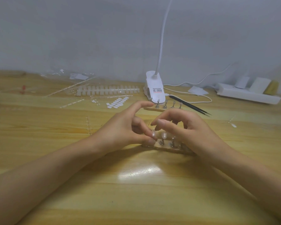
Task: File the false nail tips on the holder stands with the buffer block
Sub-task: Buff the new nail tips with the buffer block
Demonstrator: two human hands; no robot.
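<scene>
A wooden holder base point(165, 147) with small metal stands lies at the table's middle, partly hidden by both hands. Clear false nail tips sit on its stands. My left hand point(126, 129) pinches the leftmost nail tip point(153, 135) between thumb and a finger, its index finger raised. A second tip point(164, 135) stands just to the right. My right hand point(195, 129) hovers over the base's right end with loosely curled fingers and nothing visible in them. A white block point(259, 85), possibly the buffer, lies at the far right.
A second row of bare stands point(165, 105) sits behind the hands, beside black tweezers point(190, 105) and a white clip lamp point(154, 88). Strips of nail tips point(107, 90) and white adhesive tabs point(118, 102) lie back left. A power strip point(246, 95) is back right.
</scene>
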